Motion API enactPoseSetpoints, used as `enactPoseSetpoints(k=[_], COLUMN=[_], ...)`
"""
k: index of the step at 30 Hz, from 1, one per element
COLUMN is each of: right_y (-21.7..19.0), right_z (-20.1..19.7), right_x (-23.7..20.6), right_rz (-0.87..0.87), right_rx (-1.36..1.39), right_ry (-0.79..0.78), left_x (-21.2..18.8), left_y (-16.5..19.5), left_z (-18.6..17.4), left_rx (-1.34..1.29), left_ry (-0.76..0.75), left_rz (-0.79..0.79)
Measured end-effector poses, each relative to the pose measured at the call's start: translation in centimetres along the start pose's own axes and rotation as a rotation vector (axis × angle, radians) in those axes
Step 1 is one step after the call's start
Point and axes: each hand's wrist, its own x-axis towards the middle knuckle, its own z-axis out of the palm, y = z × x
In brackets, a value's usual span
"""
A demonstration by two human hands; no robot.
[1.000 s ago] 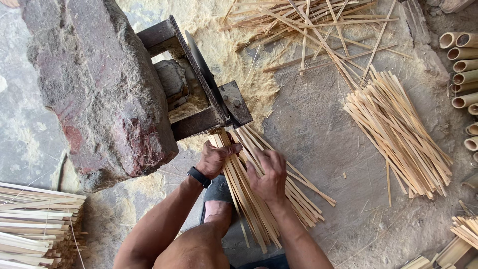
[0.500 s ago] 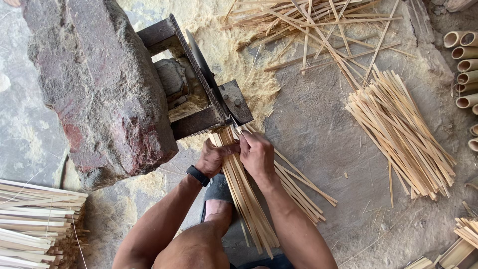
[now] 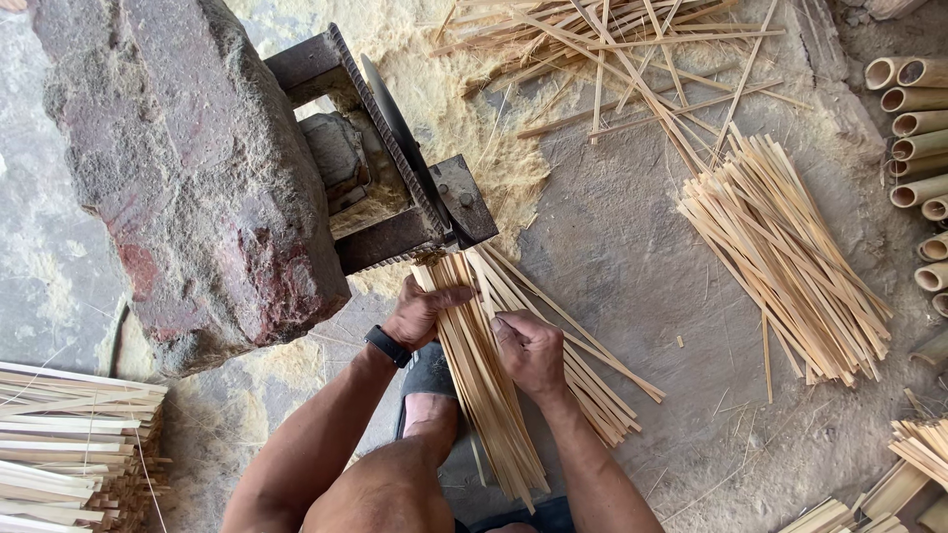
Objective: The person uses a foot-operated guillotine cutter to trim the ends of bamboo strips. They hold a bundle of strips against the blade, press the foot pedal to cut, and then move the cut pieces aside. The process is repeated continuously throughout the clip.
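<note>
Bamboo strips [image 3: 484, 365] now clamped between left hand [image 3: 420, 314] and right hand [image 3: 530, 353], right pulled back from the saw blade [image 3: 400, 128] ahead.

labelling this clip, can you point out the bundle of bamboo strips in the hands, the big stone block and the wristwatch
bundle of bamboo strips [image 3: 491, 415], head view, middle of the bundle below the hands
big stone block [image 3: 188, 168], head view, its broad top face
wristwatch [image 3: 387, 346], head view, black band on the left wrist
</note>
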Motion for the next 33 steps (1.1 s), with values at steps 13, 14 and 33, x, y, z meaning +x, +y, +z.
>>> enactPoseSetpoints(k=[13, 14, 33], right_y=[-2.4, -2.7, -0.5], right_z=[2.5, 3.2, 1.3], right_x=[4.9, 6.0, 3.0], right_rz=[-0.577, -0.555, -0.554], right_rx=[-0.182, -0.181, -0.342], right_ry=[0.385, 0.367, 0.426], left_x=[0.1, 0.2, 0.0], left_y=[-0.3, -0.5, 0.2], left_z=[-0.9, -1.0, 0.1], left_rx=[-0.054, -0.057, 0.039], left_ry=[0.056, 0.045, 0.099], left_rz=[0.085, 0.097, 0.030])
